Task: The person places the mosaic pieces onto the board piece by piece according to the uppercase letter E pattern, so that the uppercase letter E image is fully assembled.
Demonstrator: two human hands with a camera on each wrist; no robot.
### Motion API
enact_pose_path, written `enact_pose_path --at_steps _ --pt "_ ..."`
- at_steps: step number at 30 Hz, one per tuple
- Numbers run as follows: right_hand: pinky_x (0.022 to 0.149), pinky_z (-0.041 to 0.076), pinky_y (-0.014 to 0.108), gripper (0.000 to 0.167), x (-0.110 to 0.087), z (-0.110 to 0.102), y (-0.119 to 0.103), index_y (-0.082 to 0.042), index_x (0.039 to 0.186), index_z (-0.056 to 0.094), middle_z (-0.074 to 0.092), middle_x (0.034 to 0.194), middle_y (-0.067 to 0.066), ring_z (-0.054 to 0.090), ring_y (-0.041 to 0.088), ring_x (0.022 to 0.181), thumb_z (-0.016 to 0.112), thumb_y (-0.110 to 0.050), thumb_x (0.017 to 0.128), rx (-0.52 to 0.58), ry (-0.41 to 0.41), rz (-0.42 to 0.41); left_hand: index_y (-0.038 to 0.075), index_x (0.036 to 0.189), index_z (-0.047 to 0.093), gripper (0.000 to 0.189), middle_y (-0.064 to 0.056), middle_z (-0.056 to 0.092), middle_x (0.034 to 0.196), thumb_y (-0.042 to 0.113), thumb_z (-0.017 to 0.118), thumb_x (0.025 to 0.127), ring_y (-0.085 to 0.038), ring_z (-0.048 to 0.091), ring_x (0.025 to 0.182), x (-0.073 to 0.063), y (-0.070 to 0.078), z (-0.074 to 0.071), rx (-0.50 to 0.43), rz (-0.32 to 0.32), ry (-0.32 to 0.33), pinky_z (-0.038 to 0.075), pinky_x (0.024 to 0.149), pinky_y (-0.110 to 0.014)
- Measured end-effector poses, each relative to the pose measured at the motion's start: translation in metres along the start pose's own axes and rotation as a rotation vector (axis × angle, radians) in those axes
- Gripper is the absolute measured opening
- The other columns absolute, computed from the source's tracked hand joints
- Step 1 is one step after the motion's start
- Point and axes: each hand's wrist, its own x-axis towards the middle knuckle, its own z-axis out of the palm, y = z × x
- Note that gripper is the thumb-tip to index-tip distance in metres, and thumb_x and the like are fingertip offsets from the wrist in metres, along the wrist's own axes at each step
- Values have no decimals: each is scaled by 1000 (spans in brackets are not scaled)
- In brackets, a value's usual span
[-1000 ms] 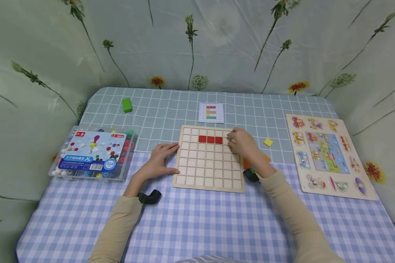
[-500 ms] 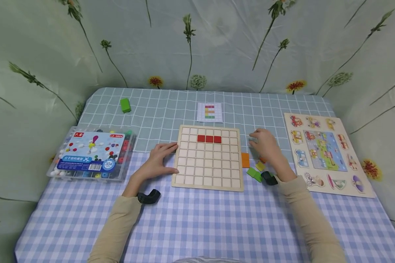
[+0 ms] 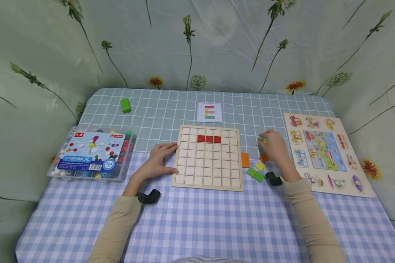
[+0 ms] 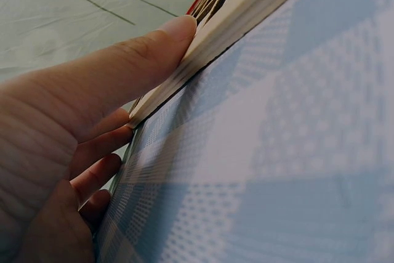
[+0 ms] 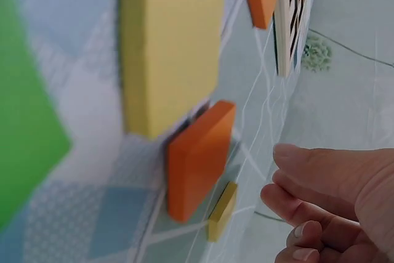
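Observation:
My left hand lies along the left side of a wooden grid board, fingers stretched out. In the left wrist view its thumb touches the board's edge. Three red square tiles form a row in the upper part of the grid. My right hand hovers right of the board, near a small yellow tile. The right wrist view has thumb and forefinger close together, apart from that yellow tile. An orange tile and a larger-looking yellow tile lie nearer the camera.
Green tiles and orange tiles lie beside the board's right edge. A pattern card sits behind the board. A picture puzzle is at the right, a clear plastic parts box at the left, and a green block behind it.
My right hand has left the board's upper right corner and moved right to the yellow tile, uncovering the orange and green tiles. My left hand has stayed at the board's edge.

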Motion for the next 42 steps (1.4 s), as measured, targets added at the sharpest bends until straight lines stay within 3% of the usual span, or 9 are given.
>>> enact_pose_path --at_steps 7,16,26,42 --pt "87 44 49 32 -1 1 6 11 114 62 58 110 29 54 40 98 60 -7 88 24 -10 46 5 142 40 89 -13 37 149 28 83 68 -34 27 132 -1 0 0 4 9 14 21 97 -54" --pt "92 43 52 33 -3 1 11 13 114 61 58 112 31 54 43 104 61 -4 85 13 27 31 4 141 41 88 -15 39 147 29 83 68 -33 30 129 -2 0 1 3 25 24 23 93 -52" --pt "83 44 48 32 -1 2 14 15 111 61 59 103 30 52 36 89 62 -5 86 -39 -18 109 4 142 41 89 -14 38 148 29 83 68 -33 30 130 -1 -2 1 8 35 25 24 93 -51" --pt "84 47 48 28 1 4 -17 12 107 65 63 101 30 58 40 94 63 -1 83 -43 -24 -47 4 141 41 88 -15 40 147 29 83 68 -34 31 129 0 0 1 15 42 35 24 94 -53"
